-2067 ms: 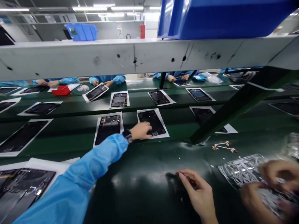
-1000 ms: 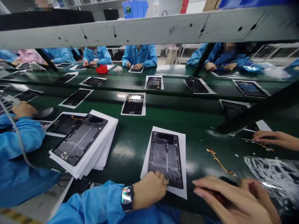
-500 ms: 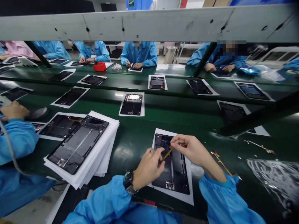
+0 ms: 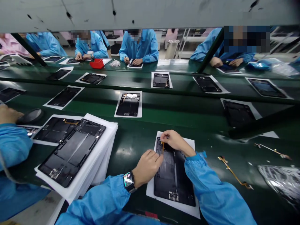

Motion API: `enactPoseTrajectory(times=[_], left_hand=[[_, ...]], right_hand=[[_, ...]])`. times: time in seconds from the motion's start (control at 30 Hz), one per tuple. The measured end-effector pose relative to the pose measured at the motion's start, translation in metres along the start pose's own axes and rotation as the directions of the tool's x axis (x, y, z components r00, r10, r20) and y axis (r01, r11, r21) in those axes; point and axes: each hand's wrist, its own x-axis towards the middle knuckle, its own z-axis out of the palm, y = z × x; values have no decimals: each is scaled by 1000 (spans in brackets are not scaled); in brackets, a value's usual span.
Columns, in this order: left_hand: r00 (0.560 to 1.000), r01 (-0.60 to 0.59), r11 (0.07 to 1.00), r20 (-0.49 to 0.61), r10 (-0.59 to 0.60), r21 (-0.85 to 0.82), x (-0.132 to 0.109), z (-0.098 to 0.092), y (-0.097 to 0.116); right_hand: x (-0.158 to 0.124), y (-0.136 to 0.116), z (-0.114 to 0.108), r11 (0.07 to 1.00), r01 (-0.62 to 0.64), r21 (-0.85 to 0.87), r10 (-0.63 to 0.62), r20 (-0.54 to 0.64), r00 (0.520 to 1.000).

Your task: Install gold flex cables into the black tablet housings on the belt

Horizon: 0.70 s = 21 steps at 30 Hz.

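Note:
A black tablet housing [image 4: 184, 178] lies on white paper [image 4: 195, 209] in front of me. Over its upper left part runs a thin orange flex cable [image 4: 163, 148]. The fingers of my right hand [image 4: 174, 140] pinch the cable's upper end, close to the housing's top left corner. My left hand [image 4: 147, 167], with a watch [image 4: 128, 180] on the wrist, is closed at the cable's lower end by the housing's left edge; its fingertips are partly hidden.
To the left, another tablet housing [image 4: 72, 153] tops a stack of white sheets [image 4: 99, 162]. A loose flex cable [image 4: 232, 172] and a clear plastic bag [image 4: 278, 179] lie to the right. Beyond, several housings rest along the green line; co-workers sit across and a co-worker's hand [image 4: 9, 115] is at left.
My right hand has moved left and toward the housing's top left corner, bringing the flex cable from a slant to nearly upright along the left side. My left hand stays at its lower end.

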Motion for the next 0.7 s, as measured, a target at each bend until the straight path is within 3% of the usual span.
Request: enactPoseTrajectory(times=[0.2,0.43,0.57,0.7], left_hand=[[998,37,999,-54,-39,-29,6,1,-2],[998,34,997,53,-30,-69,6,-1,0],[989,72,993,138,-59,-90,5,1,0],[982,83,994,174,-70,-71,4,3,-1]], right_hand=[[14,-4,0,995,-59,-86,65,78,995],[24,-8,-10,937,-187,-296,213,57,975],[9,-20,-10,908,-156,-389,184,36,982],[-8,-25,-4,862,-10,-507,26,25,999]])
